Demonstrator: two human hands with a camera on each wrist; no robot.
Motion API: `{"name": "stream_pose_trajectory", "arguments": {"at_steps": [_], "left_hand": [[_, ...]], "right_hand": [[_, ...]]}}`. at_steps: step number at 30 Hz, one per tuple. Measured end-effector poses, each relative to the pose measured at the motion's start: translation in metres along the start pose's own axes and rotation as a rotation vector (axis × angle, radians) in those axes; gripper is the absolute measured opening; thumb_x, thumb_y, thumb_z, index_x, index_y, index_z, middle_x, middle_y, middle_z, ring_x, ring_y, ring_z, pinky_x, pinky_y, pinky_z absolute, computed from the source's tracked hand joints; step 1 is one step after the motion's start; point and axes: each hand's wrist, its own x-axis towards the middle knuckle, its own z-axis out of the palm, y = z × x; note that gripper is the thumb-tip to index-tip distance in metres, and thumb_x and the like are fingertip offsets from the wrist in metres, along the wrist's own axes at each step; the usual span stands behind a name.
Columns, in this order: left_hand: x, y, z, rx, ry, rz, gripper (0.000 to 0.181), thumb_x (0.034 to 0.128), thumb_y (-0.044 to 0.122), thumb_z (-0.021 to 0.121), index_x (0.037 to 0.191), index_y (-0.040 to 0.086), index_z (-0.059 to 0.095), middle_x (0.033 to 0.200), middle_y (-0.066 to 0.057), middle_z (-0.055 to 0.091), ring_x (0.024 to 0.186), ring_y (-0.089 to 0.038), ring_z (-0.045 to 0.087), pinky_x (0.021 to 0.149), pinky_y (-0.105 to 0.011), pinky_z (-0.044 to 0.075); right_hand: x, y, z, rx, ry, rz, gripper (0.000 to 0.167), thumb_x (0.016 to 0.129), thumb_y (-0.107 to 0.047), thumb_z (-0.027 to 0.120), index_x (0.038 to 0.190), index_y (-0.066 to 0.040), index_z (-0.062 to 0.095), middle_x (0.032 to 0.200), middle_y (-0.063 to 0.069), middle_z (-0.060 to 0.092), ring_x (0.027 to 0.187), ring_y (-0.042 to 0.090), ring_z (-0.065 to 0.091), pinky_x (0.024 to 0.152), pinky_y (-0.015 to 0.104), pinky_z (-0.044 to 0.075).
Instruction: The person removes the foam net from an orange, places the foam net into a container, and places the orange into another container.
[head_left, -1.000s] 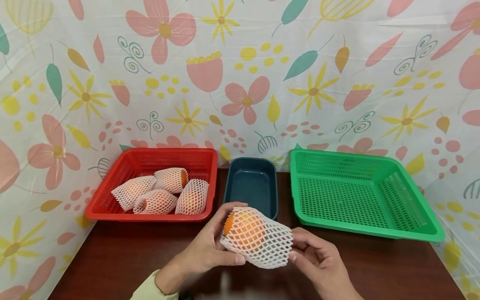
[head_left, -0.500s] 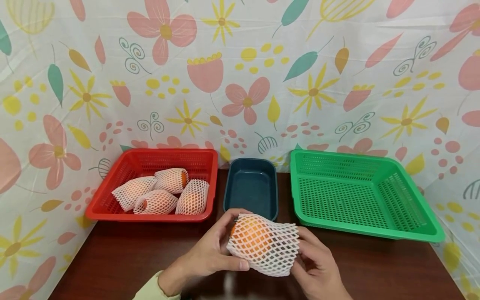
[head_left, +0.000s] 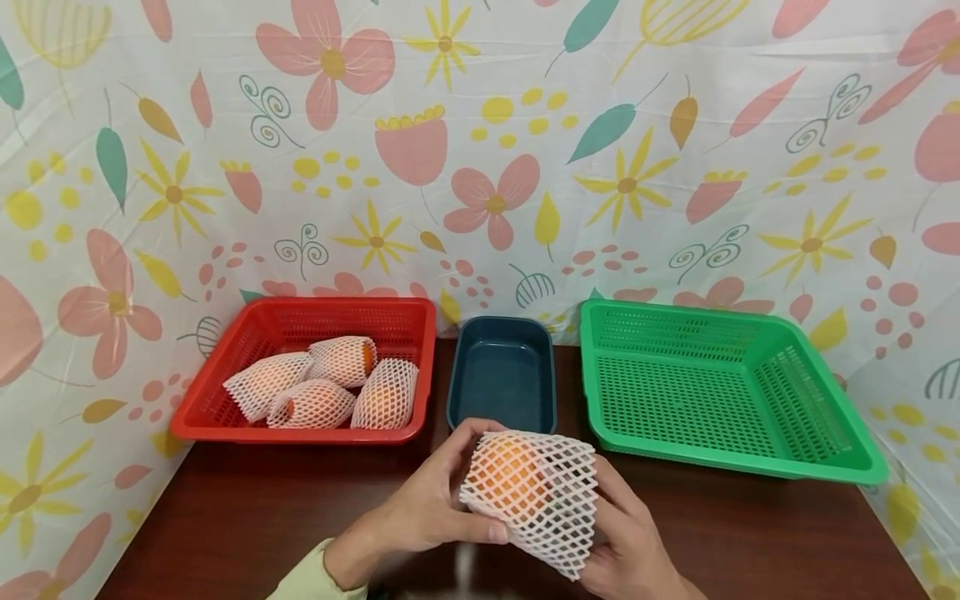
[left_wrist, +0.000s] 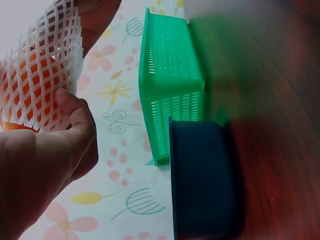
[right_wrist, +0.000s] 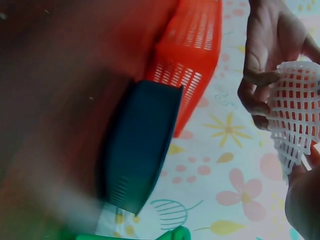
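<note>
In the head view, my left hand (head_left: 427, 500) grips a round orange fruit (head_left: 510, 479) through its white foam net (head_left: 566, 500), thumb in front and fingers behind. The net's loose end flares to the right. There my right hand (head_left: 630, 533) holds it, with its fingertips hidden behind or inside the mesh. The left wrist view shows my left thumb pressing the netted fruit (left_wrist: 35, 90). In the right wrist view, part of the foam net (right_wrist: 297, 110) shows between both hands, and the fruit is mostly covered by mesh.
A red basket (head_left: 300, 435) at the left holds several fruits in foam nets (head_left: 311, 404). Behind my hands stands a dark blue tray (head_left: 502, 379), and a green basket (head_left: 682, 400) is at the right. They stand on a brown table (head_left: 247, 508) before a flowered cloth.
The netted fruit has moved slightly right and down with both hands. My right hand has gone from pinching the net's edge to having its fingers behind or inside the net, whose end is spread wider.
</note>
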Motion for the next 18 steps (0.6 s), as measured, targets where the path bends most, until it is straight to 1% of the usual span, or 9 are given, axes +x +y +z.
{"name": "stream_pose_trajectory", "arguments": {"at_steps": [3,6,11,14,18], "left_hand": [[0.002,0.000,0.002,0.030,0.006,-0.003,0.085,0.0858,0.015,0.090,0.152,0.008,0.037,0.145,-0.018,0.053,0.127,-0.031,0.060,0.101,-0.040,0.057],[0.004,0.001,0.002,0.061,0.015,-0.004,0.084,0.0849,0.016,0.091,0.150,0.009,0.038,0.144,-0.016,0.053,0.126,-0.032,0.061,0.101,-0.039,0.057],[0.008,0.001,0.005,0.078,0.016,0.002,0.085,0.0841,0.017,0.092,0.150,0.011,0.038,0.144,-0.015,0.054,0.126,-0.031,0.061,0.101,-0.039,0.057],[0.012,0.002,0.008,0.099,0.020,-0.016,0.085,0.0839,0.020,0.092,0.150,0.014,0.039,0.145,-0.012,0.055,0.126,-0.030,0.060,0.102,-0.039,0.057],[0.017,0.004,0.012,0.147,0.024,-0.011,0.085,0.0833,0.023,0.093,0.149,0.017,0.039,0.143,-0.009,0.056,0.125,-0.029,0.061,0.102,-0.038,0.056]], "right_hand": [[0.003,0.000,0.000,-0.044,-0.024,0.035,0.035,0.098,-0.020,0.077,0.115,0.010,0.070,0.124,0.029,0.061,0.113,0.028,0.058,0.103,0.027,0.044],[0.004,-0.001,0.001,-0.088,-0.052,0.102,0.044,0.098,-0.027,0.077,0.123,0.009,0.068,0.127,0.027,0.060,0.116,0.026,0.056,0.106,0.026,0.043],[0.001,-0.002,0.002,-0.110,-0.104,0.208,0.061,0.098,-0.038,0.075,0.134,0.009,0.060,0.134,0.026,0.054,0.123,0.022,0.050,0.110,0.021,0.038],[-0.003,-0.001,0.001,-0.133,-0.144,0.248,0.069,0.098,-0.043,0.074,0.139,0.010,0.055,0.137,0.026,0.051,0.127,0.021,0.047,0.113,0.021,0.035],[-0.002,-0.003,-0.001,-0.131,-0.202,0.362,0.085,0.095,-0.048,0.074,0.149,0.009,0.043,0.143,0.022,0.046,0.130,0.017,0.045,0.114,0.019,0.033]]}}
